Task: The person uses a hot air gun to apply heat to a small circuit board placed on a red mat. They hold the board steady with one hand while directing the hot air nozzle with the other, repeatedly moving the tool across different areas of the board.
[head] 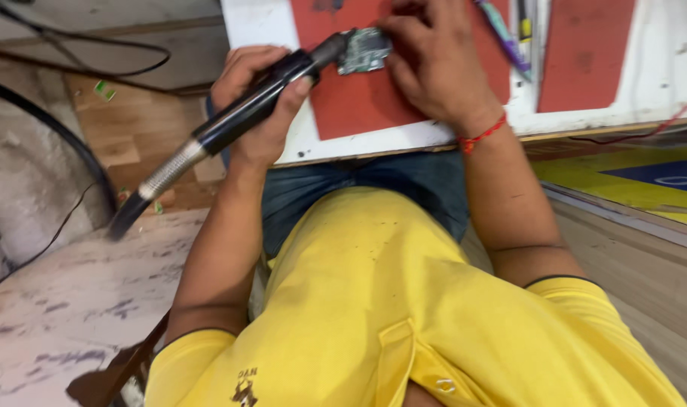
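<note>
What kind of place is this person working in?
Probably a small electronics repair bench: the left hand aims a hot-air tool at a circuit board on a red mat, steadied by the right hand.

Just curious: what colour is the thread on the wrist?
Red, on the right wrist; head view.

— On the mat (pixel 373 98), toward its far edge: circuit board (pixel 364 50). Mat itself on the workbench (pixel 264 22), near the front edge.

— Left of the board?

— Hot-air tool (pixel 245 109), gripped in the left hand (pixel 257 105), nozzle touching the board's left side, cord end out past the bench's front-left corner.

— Right of it?

— Right hand (pixel 434 64), resting on the mat, fingers at the board's right edge. Further right, near the far edge: pens (pixel 505 34).
</note>
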Demonstrator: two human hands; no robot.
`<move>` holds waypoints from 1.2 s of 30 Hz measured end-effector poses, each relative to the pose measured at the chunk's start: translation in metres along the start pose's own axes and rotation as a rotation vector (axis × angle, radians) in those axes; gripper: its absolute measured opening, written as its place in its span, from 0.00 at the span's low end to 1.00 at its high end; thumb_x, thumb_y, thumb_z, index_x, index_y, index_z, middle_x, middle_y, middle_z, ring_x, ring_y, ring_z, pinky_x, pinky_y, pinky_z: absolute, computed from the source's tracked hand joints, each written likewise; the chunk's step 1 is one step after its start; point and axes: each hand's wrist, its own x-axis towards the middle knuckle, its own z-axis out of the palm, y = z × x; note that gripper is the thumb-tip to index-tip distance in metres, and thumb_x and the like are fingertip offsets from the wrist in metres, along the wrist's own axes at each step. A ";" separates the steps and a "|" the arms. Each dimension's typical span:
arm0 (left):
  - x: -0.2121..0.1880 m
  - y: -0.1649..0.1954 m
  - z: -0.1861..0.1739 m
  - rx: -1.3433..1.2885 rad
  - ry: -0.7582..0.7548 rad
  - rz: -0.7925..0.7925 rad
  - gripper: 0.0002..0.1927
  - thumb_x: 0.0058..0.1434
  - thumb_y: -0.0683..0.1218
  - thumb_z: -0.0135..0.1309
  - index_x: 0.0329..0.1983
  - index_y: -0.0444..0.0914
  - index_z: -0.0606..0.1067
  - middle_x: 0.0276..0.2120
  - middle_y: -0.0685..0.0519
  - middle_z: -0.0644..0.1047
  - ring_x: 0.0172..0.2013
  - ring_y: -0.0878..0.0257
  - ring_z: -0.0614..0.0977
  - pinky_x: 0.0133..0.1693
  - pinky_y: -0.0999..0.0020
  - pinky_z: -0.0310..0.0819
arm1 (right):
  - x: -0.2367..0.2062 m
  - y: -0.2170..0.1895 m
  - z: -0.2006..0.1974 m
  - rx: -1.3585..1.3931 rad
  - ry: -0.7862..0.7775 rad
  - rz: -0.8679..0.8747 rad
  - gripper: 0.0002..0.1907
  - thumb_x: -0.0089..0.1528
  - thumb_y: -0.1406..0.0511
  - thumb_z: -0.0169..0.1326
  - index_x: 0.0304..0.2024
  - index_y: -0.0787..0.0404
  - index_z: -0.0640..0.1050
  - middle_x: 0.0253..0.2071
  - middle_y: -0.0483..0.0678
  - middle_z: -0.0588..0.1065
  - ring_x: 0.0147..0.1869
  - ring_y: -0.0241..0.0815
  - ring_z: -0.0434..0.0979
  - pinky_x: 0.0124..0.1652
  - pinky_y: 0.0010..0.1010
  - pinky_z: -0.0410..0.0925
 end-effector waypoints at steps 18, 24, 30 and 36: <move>0.006 -0.001 0.003 0.120 -0.068 0.177 0.20 0.64 0.53 0.70 0.47 0.35 0.78 0.44 0.49 0.83 0.49 0.57 0.81 0.52 0.64 0.76 | 0.000 0.005 -0.001 -0.044 0.014 -0.050 0.19 0.62 0.70 0.64 0.55 0.64 0.78 0.62 0.55 0.67 0.66 0.57 0.66 0.65 0.45 0.65; 0.010 0.006 0.008 0.117 -0.068 0.124 0.18 0.60 0.54 0.69 0.43 0.37 0.80 0.41 0.51 0.83 0.45 0.58 0.81 0.52 0.63 0.76 | 0.010 -0.004 -0.004 -0.020 -0.007 0.019 0.20 0.61 0.69 0.65 0.55 0.61 0.79 0.58 0.52 0.70 0.62 0.55 0.68 0.61 0.44 0.65; 0.005 -0.004 0.007 0.106 0.003 0.127 0.19 0.63 0.55 0.68 0.45 0.36 0.80 0.42 0.51 0.82 0.47 0.58 0.81 0.54 0.62 0.75 | 0.005 -0.001 -0.003 -0.024 -0.003 -0.008 0.19 0.62 0.69 0.66 0.55 0.62 0.79 0.59 0.52 0.69 0.62 0.55 0.67 0.62 0.44 0.64; 0.007 -0.004 0.006 0.089 0.054 0.064 0.21 0.62 0.55 0.69 0.46 0.36 0.80 0.42 0.51 0.82 0.46 0.58 0.80 0.51 0.65 0.77 | 0.004 0.000 -0.002 -0.003 -0.025 0.004 0.19 0.64 0.69 0.66 0.56 0.62 0.80 0.60 0.52 0.69 0.62 0.54 0.67 0.63 0.43 0.64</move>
